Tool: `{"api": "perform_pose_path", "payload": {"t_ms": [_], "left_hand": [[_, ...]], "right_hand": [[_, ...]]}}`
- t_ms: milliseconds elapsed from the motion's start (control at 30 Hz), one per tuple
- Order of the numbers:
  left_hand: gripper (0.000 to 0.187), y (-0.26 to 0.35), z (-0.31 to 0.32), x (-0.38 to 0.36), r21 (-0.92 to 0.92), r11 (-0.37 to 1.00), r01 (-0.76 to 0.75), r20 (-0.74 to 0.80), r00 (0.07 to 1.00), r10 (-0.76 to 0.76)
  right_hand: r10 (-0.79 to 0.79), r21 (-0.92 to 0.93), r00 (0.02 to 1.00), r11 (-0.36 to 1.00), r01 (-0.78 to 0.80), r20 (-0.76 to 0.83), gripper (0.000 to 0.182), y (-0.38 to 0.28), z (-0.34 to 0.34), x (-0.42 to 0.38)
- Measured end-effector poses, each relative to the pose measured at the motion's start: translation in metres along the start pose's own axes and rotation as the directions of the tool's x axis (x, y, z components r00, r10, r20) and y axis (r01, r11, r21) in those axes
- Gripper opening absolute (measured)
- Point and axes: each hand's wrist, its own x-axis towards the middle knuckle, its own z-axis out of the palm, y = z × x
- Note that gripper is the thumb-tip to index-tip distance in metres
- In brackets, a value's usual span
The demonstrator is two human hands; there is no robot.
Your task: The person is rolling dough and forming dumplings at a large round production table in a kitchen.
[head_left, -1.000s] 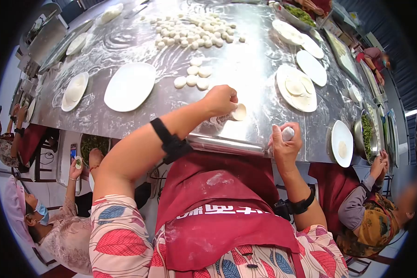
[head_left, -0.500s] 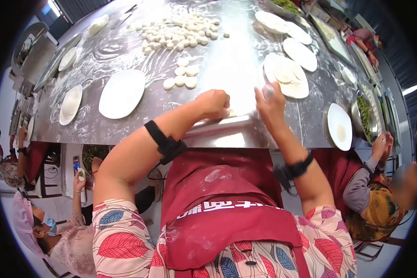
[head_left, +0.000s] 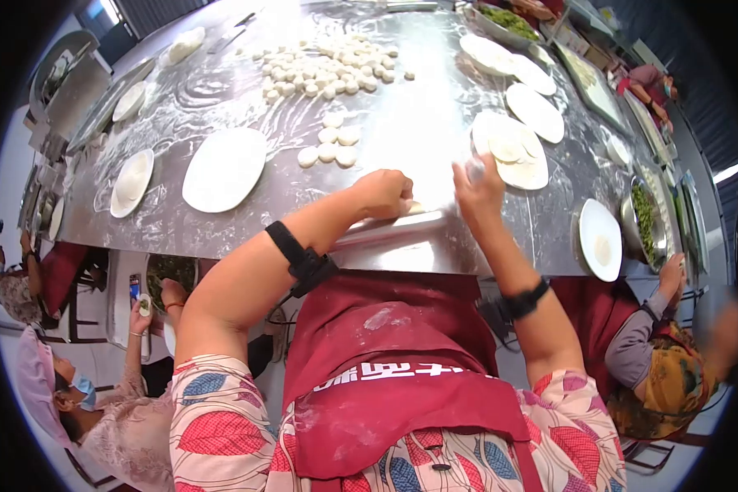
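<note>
Near the front edge of the metal table, my left hand (head_left: 383, 194) is closed, its fingertips on a small piece of dough (head_left: 416, 207) that is mostly hidden. Just to its right, my right hand (head_left: 481, 197) is wrapped round what appears to be a rolling pin (head_left: 474, 170); only its pale, blurred end shows. Several round dough pieces (head_left: 328, 152) lie flattened beyond my left hand. A white plate (head_left: 526, 175) bearing thin round dough wrappers (head_left: 507, 148) stands beyond my right hand.
A large heap of dough pieces (head_left: 324, 70) lies farther back on the floured table (head_left: 221, 234). White plates (head_left: 225, 170) stand on both sides. Bowls of green filling (head_left: 644, 217) are at the right. Co-workers sit left (head_left: 127, 435) and right (head_left: 660, 369).
The view has shifted slightly, so the table sits a little lower and farther right. Both my hands stay close to the same spot, still closed.
</note>
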Motion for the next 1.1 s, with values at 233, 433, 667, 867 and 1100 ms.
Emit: {"api": "perform_pose_path", "payload": {"t_ms": [233,433,667,867,1100], "left_hand": [[0.019,0.005,-0.004,-0.014,-0.226,0.964,0.138,0.138,0.984,-0.108],[0.021,0.005,0.004,0.004,-0.025,0.997,0.069,0.023,0.997,-0.069],[0.018,0.011,-0.001,-0.022,-0.187,0.968,0.166,0.071,0.985,-0.155],[0.024,0.018,0.004,-0.002,-0.028,0.984,0.176,-0.044,0.983,-0.177],[0.023,0.014,0.000,-0.018,-0.194,0.962,0.190,0.056,0.982,-0.183]], "right_hand": [[0.191,0.148,0.979,0.969,-0.200,0.069,0.023,0.002,-0.021,-0.036],[0.131,-0.001,0.990,0.991,-0.132,0.058,0.027,-0.007,0.007,0.010],[0.291,0.172,0.953,0.938,-0.302,0.089,0.022,-0.016,-0.038,-0.049],[0.172,-0.015,0.982,0.985,-0.171,0.075,0.025,-0.011,0.003,0.008],[0.310,0.162,0.946,0.933,-0.322,0.096,0.024,-0.007,-0.041,-0.058]]}}
